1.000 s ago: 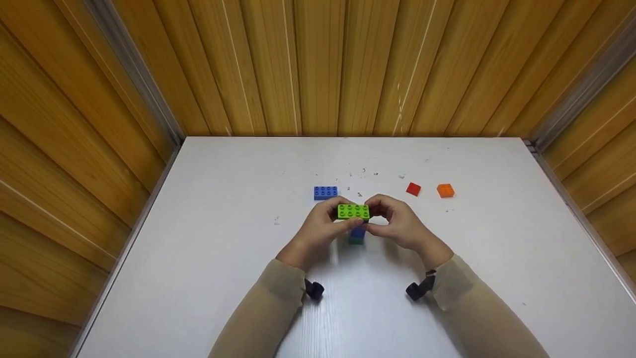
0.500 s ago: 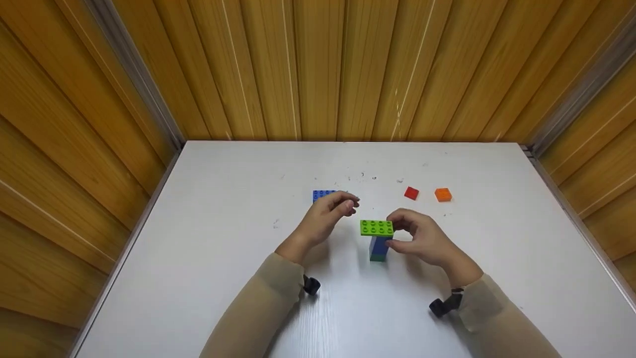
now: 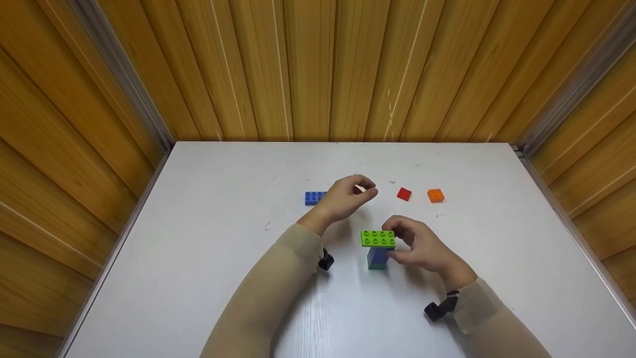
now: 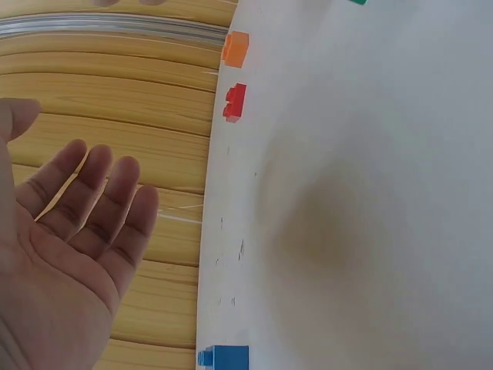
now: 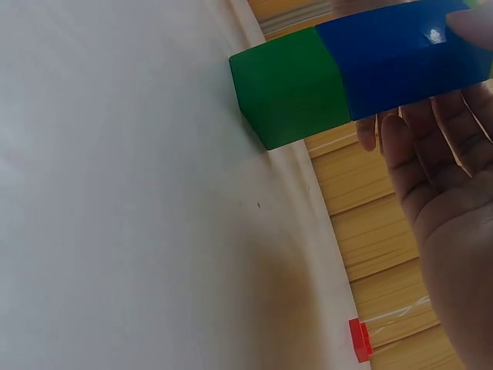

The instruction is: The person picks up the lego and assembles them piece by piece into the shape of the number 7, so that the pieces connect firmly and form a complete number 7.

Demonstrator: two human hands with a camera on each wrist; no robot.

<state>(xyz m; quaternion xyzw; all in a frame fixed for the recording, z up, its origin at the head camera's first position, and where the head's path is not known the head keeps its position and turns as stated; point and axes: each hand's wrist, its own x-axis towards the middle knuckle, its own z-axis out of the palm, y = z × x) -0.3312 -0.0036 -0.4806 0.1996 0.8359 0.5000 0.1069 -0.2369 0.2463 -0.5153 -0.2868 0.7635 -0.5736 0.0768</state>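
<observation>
My right hand (image 3: pixel 420 248) grips an upright stack of toy building bricks, thumb on the near side and fingers behind it. The stack has a green brick (image 5: pixel 293 89) at the bottom, a blue section (image 5: pixel 408 58) above and a lime eight-stud brick (image 3: pixel 377 239) across the top, jutting out to the left. Nothing is in my left hand (image 3: pixel 348 197), which hovers over the table behind the stack; its fingers are loosely bent and spread in the left wrist view. A red brick (image 3: pixel 404 194) lies to its right. Part of a blue eight-stud brick (image 3: pixel 314 198) is hidden behind the left hand.
An orange brick (image 3: pixel 436 195) sits right of the red one on the white table (image 3: pixel 223 258). Wood-look panels (image 3: pixel 308 69) close off the back and both sides. Small dark marks dot the table's far part.
My left hand has let go of the stack and moved away, then right and toward the back. My right hand has brought the stack slightly right and nearer.
</observation>
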